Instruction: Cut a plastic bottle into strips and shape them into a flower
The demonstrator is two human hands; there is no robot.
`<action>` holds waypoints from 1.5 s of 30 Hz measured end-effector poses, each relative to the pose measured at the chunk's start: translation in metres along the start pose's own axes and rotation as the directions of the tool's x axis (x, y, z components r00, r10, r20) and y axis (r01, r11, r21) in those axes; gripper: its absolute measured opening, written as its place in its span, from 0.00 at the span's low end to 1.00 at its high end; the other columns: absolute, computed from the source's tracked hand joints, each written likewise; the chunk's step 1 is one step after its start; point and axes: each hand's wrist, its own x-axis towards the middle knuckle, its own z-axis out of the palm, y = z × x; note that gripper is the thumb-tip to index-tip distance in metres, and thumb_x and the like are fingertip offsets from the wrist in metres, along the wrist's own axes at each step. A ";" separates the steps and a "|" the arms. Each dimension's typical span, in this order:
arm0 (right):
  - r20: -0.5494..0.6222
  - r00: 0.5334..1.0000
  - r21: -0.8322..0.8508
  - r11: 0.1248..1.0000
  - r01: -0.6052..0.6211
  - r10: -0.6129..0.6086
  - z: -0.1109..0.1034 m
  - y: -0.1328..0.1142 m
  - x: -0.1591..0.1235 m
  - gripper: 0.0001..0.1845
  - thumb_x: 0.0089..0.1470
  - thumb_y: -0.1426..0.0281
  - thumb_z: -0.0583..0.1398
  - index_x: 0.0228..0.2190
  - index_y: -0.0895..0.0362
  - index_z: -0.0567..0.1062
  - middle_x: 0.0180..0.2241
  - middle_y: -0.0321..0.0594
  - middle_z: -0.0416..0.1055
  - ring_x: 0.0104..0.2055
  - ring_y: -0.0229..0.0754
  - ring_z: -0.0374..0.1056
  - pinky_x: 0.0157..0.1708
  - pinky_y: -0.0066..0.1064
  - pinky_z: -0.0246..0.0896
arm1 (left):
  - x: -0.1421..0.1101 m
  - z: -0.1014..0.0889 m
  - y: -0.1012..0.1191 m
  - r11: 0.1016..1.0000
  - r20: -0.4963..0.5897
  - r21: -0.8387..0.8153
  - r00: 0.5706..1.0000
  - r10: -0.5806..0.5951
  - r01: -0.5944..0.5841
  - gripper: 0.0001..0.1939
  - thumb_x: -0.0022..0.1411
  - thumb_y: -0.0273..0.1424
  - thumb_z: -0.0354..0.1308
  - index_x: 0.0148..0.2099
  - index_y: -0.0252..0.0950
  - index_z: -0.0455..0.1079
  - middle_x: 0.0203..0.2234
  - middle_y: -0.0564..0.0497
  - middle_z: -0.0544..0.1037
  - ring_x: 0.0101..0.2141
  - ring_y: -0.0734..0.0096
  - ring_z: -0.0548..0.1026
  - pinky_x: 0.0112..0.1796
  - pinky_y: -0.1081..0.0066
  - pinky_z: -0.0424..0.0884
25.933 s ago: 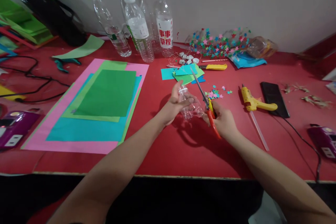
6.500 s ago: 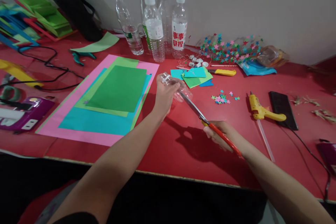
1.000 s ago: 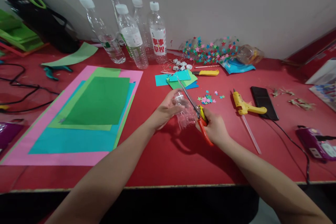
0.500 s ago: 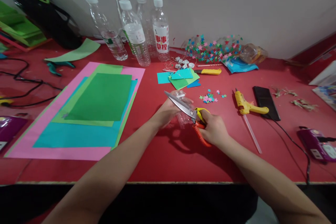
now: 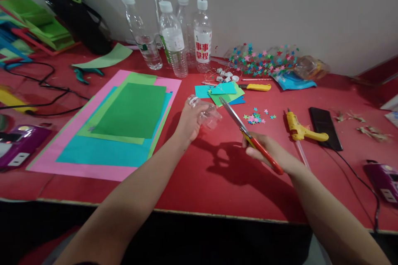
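Observation:
My left hand is wrapped round a clear plastic bottle piece, a cut-off top whose threaded neck points up and left and whose wider end faces right. My right hand grips scissors with red and yellow handles. Their silver blades point up and left, close together and apart from the bottle piece. Beyond the blades lie small paper pieces in blue and green. Tiny coloured stars are scattered just past my right hand.
Several clear bottles stand at the wall. Stacked coloured paper covers the left. A yellow cutter lies at the back; on the right are a yellow glue gun, a black phone and a cable. Purple power strips sit at both sides.
The scissors have moved right, off the bottle piece, and their handles have turned edge-on. My left hand has tilted the bottle piece and shifted slightly away. The whole view has swung a little left.

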 end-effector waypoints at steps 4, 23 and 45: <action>0.124 0.992 0.017 0.999 -0.030 0.028 -0.009 -0.001 -0.008 0.29 0.54 0.41 0.52 0.30 0.56 0.66 0.20 0.29 0.57 0.21 0.33 0.53 0.22 0.27 0.49 | 0.008 -0.006 0.002 0.995 -0.062 -0.072 0.996 0.062 -0.066 0.16 0.46 0.27 0.65 0.32 0.38 0.59 0.24 0.55 0.76 0.29 0.70 0.77 0.36 0.67 0.72; 0.198 0.980 0.085 0.996 -0.021 0.004 0.007 -0.007 -0.012 0.28 0.57 0.43 0.51 0.27 0.55 0.64 0.21 0.30 0.58 0.21 0.31 0.52 0.21 0.26 0.48 | -0.006 0.006 0.017 0.988 0.060 -0.094 0.990 0.129 -0.123 0.23 0.49 0.26 0.64 0.41 0.43 0.54 0.27 0.58 0.76 0.40 0.63 0.79 0.42 0.60 0.72; 0.087 0.986 0.127 0.980 -0.152 0.142 0.022 -0.009 -0.007 0.26 0.55 0.46 0.56 0.22 0.54 0.59 0.16 0.26 0.53 0.15 0.29 0.51 0.14 0.24 0.45 | -0.002 0.002 0.015 0.980 0.063 -0.059 0.979 0.196 -0.192 0.22 0.50 0.23 0.60 0.41 0.43 0.52 0.28 0.57 0.76 0.44 0.61 0.78 0.46 0.57 0.70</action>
